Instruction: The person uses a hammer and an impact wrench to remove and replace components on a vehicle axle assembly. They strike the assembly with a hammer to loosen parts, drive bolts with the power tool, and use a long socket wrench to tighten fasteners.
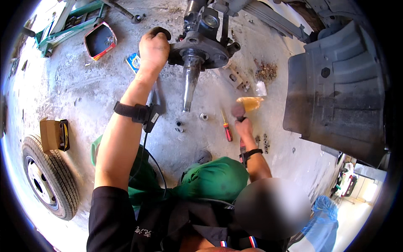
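- Containers: a red-rimmed tray (98, 40) on the floor, dark inside, small bits near one side; an open cardboard box (49, 136) by the ribbed tyre (63, 178), its contents unclear from here.
- Materials: stained grey concrete floor (88, 96); crinkled, translucent amber packet (254, 103); slim screwdriver (227, 131) with a red handle; short metal cylinder (203, 116).
- Axle spindle (191, 80): upper middle, above the floor; shiny, tapering steel projecting from a dark, grimy round flange (216, 56).
- Left hand (154, 50): fingers curled at the flange's edge (fingertips hidden; I cannot tell how firmly it holds).
- Right hand (244, 127): closed around a tool (238, 111), its rounded, dark reddish end blurred, near the amber packet.
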Motion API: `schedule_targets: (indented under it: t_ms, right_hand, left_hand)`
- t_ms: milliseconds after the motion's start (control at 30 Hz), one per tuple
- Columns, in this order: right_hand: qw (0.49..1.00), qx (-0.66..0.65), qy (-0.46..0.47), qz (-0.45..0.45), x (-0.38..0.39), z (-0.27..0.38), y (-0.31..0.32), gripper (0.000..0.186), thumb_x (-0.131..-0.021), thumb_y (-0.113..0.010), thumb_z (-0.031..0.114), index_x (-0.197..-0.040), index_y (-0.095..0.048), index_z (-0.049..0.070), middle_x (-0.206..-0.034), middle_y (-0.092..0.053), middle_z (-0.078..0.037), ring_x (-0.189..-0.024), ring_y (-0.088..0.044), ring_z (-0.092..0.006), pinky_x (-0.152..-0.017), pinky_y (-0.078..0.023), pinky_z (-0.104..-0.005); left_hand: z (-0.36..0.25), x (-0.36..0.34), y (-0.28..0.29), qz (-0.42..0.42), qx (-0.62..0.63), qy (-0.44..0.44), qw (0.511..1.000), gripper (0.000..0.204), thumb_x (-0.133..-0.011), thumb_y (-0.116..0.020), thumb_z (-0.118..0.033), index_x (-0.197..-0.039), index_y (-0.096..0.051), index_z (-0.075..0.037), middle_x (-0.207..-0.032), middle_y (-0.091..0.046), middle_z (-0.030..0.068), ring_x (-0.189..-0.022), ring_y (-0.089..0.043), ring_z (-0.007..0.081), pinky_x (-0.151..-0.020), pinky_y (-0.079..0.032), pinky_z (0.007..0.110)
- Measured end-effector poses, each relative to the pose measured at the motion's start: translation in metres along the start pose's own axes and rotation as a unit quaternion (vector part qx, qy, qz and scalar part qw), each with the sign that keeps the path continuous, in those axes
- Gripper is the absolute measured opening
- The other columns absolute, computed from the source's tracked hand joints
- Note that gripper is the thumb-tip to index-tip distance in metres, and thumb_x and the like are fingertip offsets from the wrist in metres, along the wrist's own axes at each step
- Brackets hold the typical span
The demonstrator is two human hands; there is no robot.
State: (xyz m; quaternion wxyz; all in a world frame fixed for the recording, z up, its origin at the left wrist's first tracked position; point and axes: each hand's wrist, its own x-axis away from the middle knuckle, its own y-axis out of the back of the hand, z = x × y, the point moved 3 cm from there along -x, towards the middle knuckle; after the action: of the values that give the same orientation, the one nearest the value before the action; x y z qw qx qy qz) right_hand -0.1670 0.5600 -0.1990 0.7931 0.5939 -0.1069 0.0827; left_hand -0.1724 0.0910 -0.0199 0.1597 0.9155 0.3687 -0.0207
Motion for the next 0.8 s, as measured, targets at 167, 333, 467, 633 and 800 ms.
schedule_targets:
  t_ms: [167, 333, 467, 633, 800]
  right_hand:
    - [0.941, -0.323, 0.1, 0.019, 0.011, 0.092, 0.109, 0.026, -0.075, -0.069, 0.015, -0.095, -0.065, -0.001, -0.085, -0.067, -0.008, -0.083, -0.063, -0.021, -0.077, -0.048, -0.0332]
    - [0.917, -0.37, 0.102, 0.105, -0.011, 0.177, 0.204, 0.026, -0.077, -0.068, 0.009, -0.101, -0.063, 0.002, -0.087, -0.063, -0.002, -0.079, -0.058, -0.0148, -0.072, -0.046, -0.0294]
    - [0.94, -0.288, 0.041, 0.175, -0.029, 0.22, 0.226, 0.017, -0.074, -0.068, 0.007, -0.09, -0.063, 0.004, -0.078, -0.061, -0.003, -0.066, -0.056, -0.0132, -0.057, -0.045, -0.0296]
    - [0.948, -0.23, 0.054, 0.213, -0.05, 0.234, 0.226, 0.013, -0.071, -0.068, 0.01, -0.082, -0.063, 0.005, -0.07, -0.058, -0.003, -0.056, -0.053, -0.0129, -0.051, -0.043, -0.0298]
    - [0.964, -0.074, 0.114, 0.228, -0.092, 0.224, 0.229, 0.017, -0.069, -0.07, 0.018, -0.074, -0.065, 0.003, -0.067, -0.06, -0.004, -0.059, -0.057, -0.0146, -0.054, -0.045, -0.0313]
  left_hand:
    - [-0.001, -0.001, 0.006, -0.01, -0.044, -0.041, 0.998, 0.026, -0.075, -0.043, -0.013, -0.08, -0.064, 0.001, -0.075, -0.063, 0.0217, -0.071, -0.06, 0.0333, -0.07, -0.046, 0.038]
    - [0.0, -0.001, 0.0, -0.006, -0.021, -0.045, 0.999, 0.024, -0.075, -0.043, -0.011, -0.08, -0.064, 0.001, -0.076, -0.063, 0.0219, -0.072, -0.06, 0.0347, -0.071, -0.047, 0.037]
    - [-0.003, -0.001, 0.0, -0.001, 0.021, 0.002, 1.0, 0.024, -0.075, -0.044, -0.012, -0.08, -0.064, 0.001, -0.076, -0.063, 0.0217, -0.073, -0.061, 0.0339, -0.073, -0.047, 0.037]
    - [-0.001, -0.003, 0.004, 0.013, 0.025, 0.002, 1.0, 0.025, -0.076, -0.043, -0.013, -0.08, -0.064, 0.002, -0.076, -0.063, 0.0214, -0.072, -0.061, 0.0324, -0.073, -0.047, 0.037]
    - [-0.005, -0.002, 0.0, 0.035, 0.075, 0.054, 0.995, 0.026, -0.076, -0.043, -0.013, -0.082, -0.064, 0.001, -0.074, -0.063, 0.0196, -0.071, -0.06, 0.0294, -0.072, -0.047, 0.035]
